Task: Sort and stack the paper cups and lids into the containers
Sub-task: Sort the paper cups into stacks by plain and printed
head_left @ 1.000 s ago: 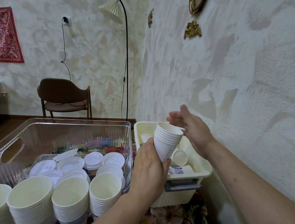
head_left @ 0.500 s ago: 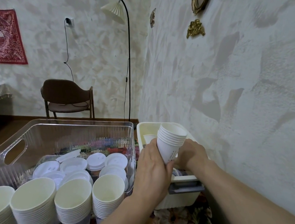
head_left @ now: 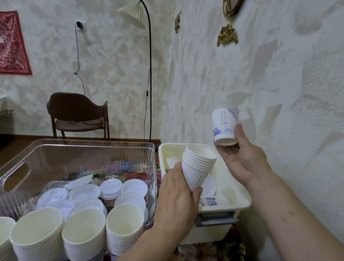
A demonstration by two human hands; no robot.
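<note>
Above the cream bin: a single cup (head_left: 224, 125) is held up by the right hand (head_left: 242, 157), close to the wall.
Right hand: the cup's base is pinched between thumb and fingers; the cup is upright, slightly tilted, with blue print seen on its side.
Left hand (head_left: 177, 201): a nested stack (head_left: 197, 165) of white cups is gripped near its lower end, fingers wrapped round it, mouths tilted up and to the right.
Stack and cup: kept apart, the cup higher and to the right of the stack.
Cream bin (head_left: 218, 223): set against the wall at right; white lids and a printed cup are seen inside, partly hidden by the stack.
Clear bin (head_left: 41, 158): placed just left of the cream bin; a heap of white lids (head_left: 113, 188) is held in it.
Near edge: four tall cup stacks (head_left: 82, 234) are lined up in front of the clear bin.
Floor behind: a chair (head_left: 78, 115) and a lamp (head_left: 135, 12) are seen by the far wall.
</note>
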